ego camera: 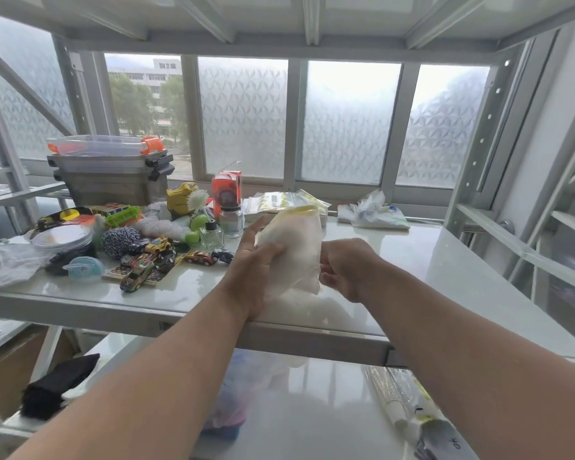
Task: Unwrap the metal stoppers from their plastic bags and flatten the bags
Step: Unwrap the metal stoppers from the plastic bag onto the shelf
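A cloudy white plastic bag (296,250) with a yellow strip at its top stands upright above the front of the white shelf (412,260). My left hand (251,260) grips its left side, thumb pressed into the plastic and fingers raised. My right hand (342,268) holds the bag's lower right edge. What is inside the bag is hidden; no metal stopper shows. A stack of flat clear bags (279,202) with yellow print lies behind it, near the window.
Toy cars (146,260), a ball of twine (120,240), small glass bottles (231,220), an orange box (226,190) and stacked bins (110,167) crowd the shelf's left half. A crumpled white bag (375,210) lies at back right. Rack uprights stand on both sides.
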The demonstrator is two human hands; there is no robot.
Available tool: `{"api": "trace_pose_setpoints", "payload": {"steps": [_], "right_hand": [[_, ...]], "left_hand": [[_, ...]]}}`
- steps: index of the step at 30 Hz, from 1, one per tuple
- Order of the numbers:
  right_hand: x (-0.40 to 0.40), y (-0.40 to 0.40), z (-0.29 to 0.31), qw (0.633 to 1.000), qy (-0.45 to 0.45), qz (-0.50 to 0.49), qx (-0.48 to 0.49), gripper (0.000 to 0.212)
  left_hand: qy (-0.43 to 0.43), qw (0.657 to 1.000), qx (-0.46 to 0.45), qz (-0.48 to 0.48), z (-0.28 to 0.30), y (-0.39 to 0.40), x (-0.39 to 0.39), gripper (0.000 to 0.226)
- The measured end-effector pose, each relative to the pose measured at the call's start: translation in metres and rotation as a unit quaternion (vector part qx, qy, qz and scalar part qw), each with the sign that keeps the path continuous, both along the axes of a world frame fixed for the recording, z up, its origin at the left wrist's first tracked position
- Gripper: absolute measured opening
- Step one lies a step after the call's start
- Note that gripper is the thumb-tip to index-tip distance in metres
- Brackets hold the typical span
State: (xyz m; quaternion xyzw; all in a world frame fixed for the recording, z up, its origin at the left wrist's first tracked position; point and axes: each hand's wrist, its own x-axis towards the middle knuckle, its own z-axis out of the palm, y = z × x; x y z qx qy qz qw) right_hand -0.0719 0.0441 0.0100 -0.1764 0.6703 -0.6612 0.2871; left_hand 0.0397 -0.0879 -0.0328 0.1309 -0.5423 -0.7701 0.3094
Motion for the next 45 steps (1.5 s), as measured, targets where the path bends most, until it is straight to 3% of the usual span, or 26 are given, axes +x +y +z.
{"api": "trace_pose_setpoints", "payload": {"steps": [2, 4, 9, 17, 24, 31, 39, 42, 45], "right_hand": [[-0.001, -0.005, -0.001, 0.999, -0.041, -0.016, 0.011, 0.02], [-0.004, -0.009, -0.004, 0.998, -0.055, 0.001, -0.012, 0.02], [-0.008, -0.016, -0.008, 0.995, -0.038, 0.042, -0.077, 0.034], [-0.001, -0.023, -0.018, 0.997, 0.016, 0.056, -0.05, 0.04], [-0.006, -0.021, -0.019, 0.984, -0.067, 0.037, -0.158, 0.047], [-0.007, -0.015, -0.025, 0.993, 0.078, -0.01, -0.091, 0.031], [-0.004, -0.016, -0.024, 0.989, -0.089, -0.021, -0.113, 0.048], [-0.011, -0.009, -0.021, 0.974, -0.14, -0.039, -0.175, 0.034], [-0.014, 0.002, -0.022, 0.958, -0.175, -0.008, -0.228, 0.046]], "left_hand": [[-0.001, 1.0, 0.018, -0.001, -0.001, -0.001, 0.002, 0.057], [0.002, 1.0, 0.024, 0.002, -0.002, 0.0, 0.002, 0.045], [-0.032, 0.999, 0.002, 0.029, -0.001, -0.001, -0.002, 0.039], [-0.017, 0.999, 0.028, 0.002, 0.0, 0.0, -0.003, 0.03], [0.015, 0.997, 0.051, 0.051, -0.002, -0.002, -0.008, 0.04], [-0.002, 0.997, 0.048, 0.069, -0.003, -0.003, -0.01, 0.024], [-0.017, 0.993, 0.042, 0.108, -0.006, -0.003, -0.013, 0.026], [-0.02, 0.99, 0.035, 0.135, -0.009, -0.008, -0.015, 0.023], [-0.031, 0.987, 0.031, 0.153, -0.01, -0.011, -0.018, 0.027]]}}
